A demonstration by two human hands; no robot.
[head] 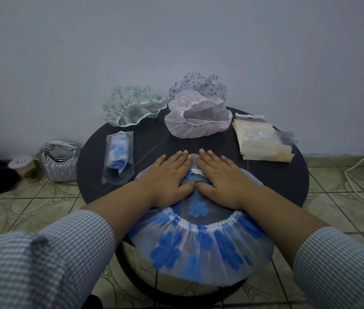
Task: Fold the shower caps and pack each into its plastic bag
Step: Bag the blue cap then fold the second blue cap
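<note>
At frame centre, two flat hands press a blue-flowered shower cap [199, 244] on the round counter [283, 175].
Left hand [167, 181] and right hand [223, 179] lie spread, fingers straight, side by side; a packed bag [118, 157] lies left, empty bags [263, 139] right.

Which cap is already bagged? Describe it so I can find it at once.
On the round black table, look along the left side, beside the left hand. There lies a clear plastic bag holding a rolled blue-flowered shower cap. It is the only cap sealed in plastic; the others lie loose.
</note>
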